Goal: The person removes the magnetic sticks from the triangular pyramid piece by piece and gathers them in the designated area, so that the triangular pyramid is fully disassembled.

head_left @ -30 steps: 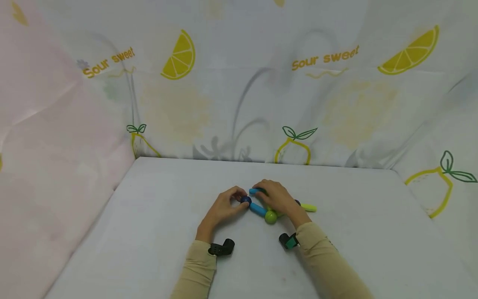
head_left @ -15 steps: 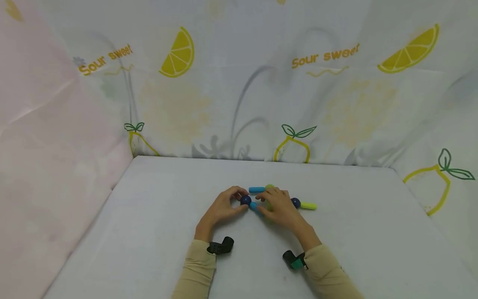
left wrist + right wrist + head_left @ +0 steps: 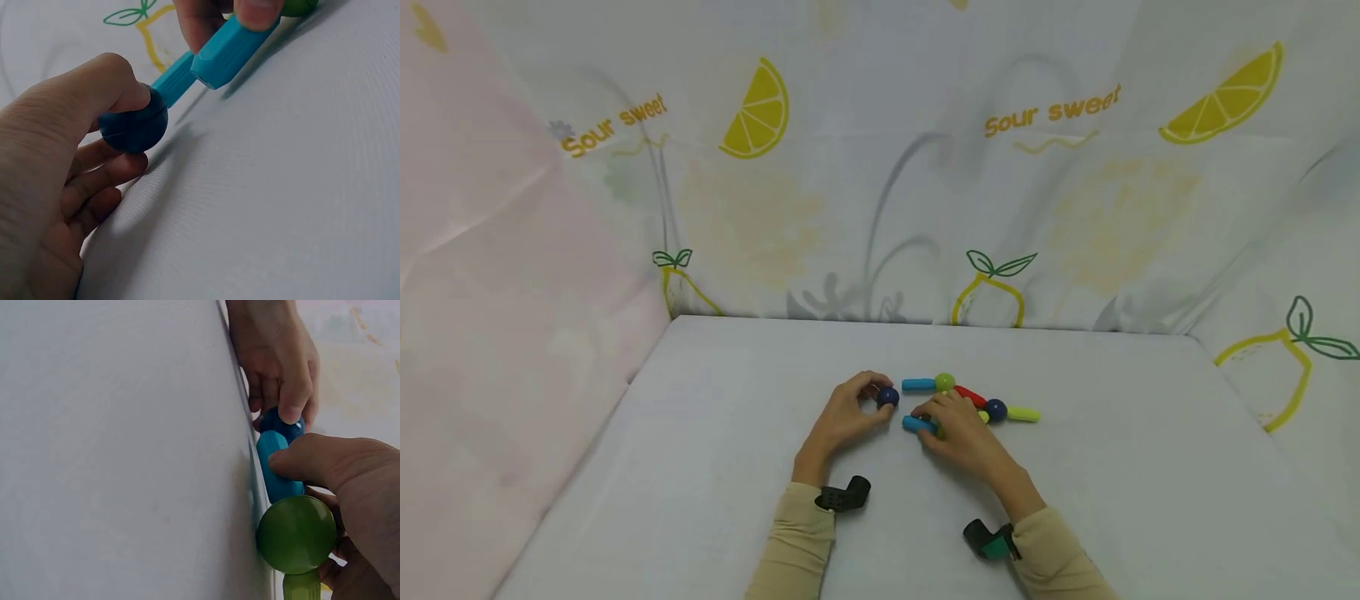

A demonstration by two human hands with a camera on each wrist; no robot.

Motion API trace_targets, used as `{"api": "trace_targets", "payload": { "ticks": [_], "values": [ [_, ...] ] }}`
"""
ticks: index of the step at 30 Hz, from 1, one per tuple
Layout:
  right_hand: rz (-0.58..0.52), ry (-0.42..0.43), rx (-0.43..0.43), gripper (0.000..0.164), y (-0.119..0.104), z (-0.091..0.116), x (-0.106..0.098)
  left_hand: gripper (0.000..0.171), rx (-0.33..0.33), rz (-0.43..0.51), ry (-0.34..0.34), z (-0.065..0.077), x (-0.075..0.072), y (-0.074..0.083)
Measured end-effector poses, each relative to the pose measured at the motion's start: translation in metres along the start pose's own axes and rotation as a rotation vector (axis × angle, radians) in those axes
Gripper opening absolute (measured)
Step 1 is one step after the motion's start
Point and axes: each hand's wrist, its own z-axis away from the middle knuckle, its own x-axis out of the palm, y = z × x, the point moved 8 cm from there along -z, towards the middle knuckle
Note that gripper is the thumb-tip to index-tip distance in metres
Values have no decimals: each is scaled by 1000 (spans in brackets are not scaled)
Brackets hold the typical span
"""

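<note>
Between thumb and fingers, my left hand (image 3: 847,414) pinches a dark blue ball (image 3: 134,125). My right hand (image 3: 958,429) grips a light blue rod (image 3: 278,465), its thumb pressed along the side. That rod joins a green ball (image 3: 297,534), which has a yellow-green rod (image 3: 301,586) on its other side. Behind, a second light blue rod (image 3: 918,385) ends in another green ball (image 3: 944,382). From there a red rod (image 3: 970,395) runs to a second dark blue ball (image 3: 996,410). The held blue ball sits apart from both light blue rod ends in the head view.
A yellow-green rod (image 3: 1023,414) sticks out to the right of the joined pieces. The white table (image 3: 737,500) ends at the back against a lemon-printed cloth (image 3: 850,208). A black wrist camera (image 3: 844,495) is strapped by the left cuff.
The light blue rod in front has come away from the dark blue ball in my left hand. My right hand has moved back from the rear rod and now holds the front one.
</note>
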Motion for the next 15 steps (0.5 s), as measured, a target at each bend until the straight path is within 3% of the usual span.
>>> {"api": "trace_targets", "payload": {
  "ticks": [9, 15],
  "values": [
    [-119, -31, 15, 21, 10, 9, 0, 30, -135, -43, 147, -12, -6, -5],
    [-132, -7, -62, 22, 10, 13, -6, 30, -118, -121, 155, -39, -1, -2]
  ]
}}
